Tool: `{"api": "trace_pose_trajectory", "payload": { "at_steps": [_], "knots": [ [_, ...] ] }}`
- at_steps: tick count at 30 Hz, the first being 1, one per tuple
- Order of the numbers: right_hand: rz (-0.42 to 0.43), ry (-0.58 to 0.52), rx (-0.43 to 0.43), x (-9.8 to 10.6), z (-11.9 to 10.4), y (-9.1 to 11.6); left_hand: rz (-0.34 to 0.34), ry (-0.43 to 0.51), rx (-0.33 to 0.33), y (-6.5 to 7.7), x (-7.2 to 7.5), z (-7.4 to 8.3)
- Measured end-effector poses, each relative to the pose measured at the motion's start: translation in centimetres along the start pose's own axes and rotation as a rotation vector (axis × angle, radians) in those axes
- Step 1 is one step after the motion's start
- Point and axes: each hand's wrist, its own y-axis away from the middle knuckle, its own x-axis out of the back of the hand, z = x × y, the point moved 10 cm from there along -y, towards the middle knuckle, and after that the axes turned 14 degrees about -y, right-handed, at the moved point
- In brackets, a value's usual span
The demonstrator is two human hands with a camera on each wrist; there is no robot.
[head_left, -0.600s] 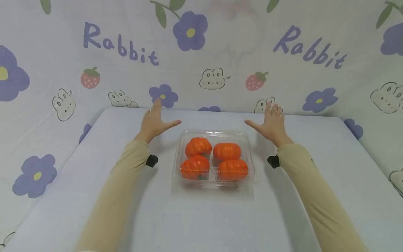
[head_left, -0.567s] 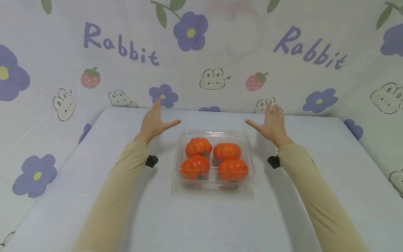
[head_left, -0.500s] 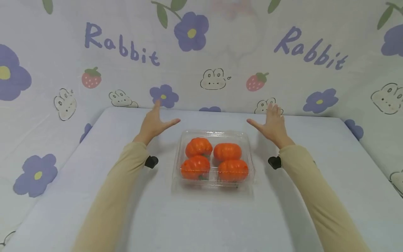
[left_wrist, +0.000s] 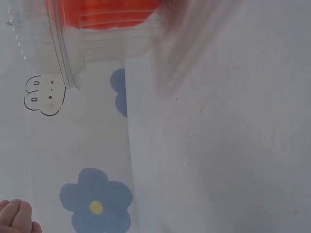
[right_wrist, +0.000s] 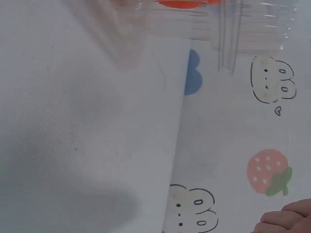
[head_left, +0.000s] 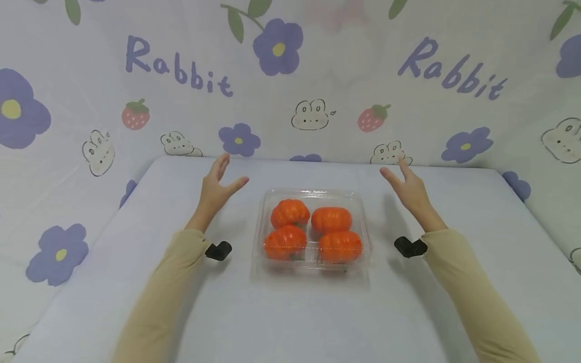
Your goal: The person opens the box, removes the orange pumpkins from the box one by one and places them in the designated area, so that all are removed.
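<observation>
A clear plastic clamshell box (head_left: 313,264) with its lid down sits mid-table, holding several small orange pumpkins (head_left: 340,246). My left hand (head_left: 215,190) hovers to the box's left, thumb and fingers spread apart and holding nothing. On the other side my right hand (head_left: 412,191) is held up, thumb and fingers likewise apart and nothing in the grasp. Neither hand touches the box. In the left wrist view the box's side wall (left_wrist: 63,43) shows at the top, with fingertips (left_wrist: 15,216) at the lower left corner. The right wrist view has the box's side wall (right_wrist: 228,39) at the top.
The box stands on a white table (head_left: 299,322). Behind it hangs a pale cloth (head_left: 340,70) printed with rabbits, flowers and strawberries. Black wrist mounts (head_left: 219,250) stick out inward from the beige sleeves (head_left: 168,282).
Both hands have drawn back slightly toward the person. The right hand has also moved outward to the right, farther from the box. The box stays in place.
</observation>
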Motion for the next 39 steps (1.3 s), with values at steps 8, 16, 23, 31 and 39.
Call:
{"api": "trace_pose_trajectory", "payload": {
  "at_steps": [8, 16, 23, 31, 39],
  "knots": [
    [0.041, -0.180, 0.174, 1.1, -1.8, 3.2, 0.038, 0.228, -0.114, 3.7, 1.2, 4.3],
    [0.013, -0.562, 0.349, 0.4, -2.4, 6.9, -0.117, 0.377, -0.256, 6.8, -1.6, 4.7],
    [-0.150, -0.682, 0.422, -2.3, -2.2, 10.6, -0.207, 0.503, -0.252, 9.8, -3.9, 5.2],
    [-0.316, -0.725, 0.484, -4.6, -1.9, 12.5, -0.268, 0.470, -0.217, 11.7, -5.5, 5.0],
    [-0.402, -0.682, 0.523, -6.5, -2.3, 12.6, -0.293, 0.290, -0.223, 13.0, -5.8, 6.8]
  ]
}}
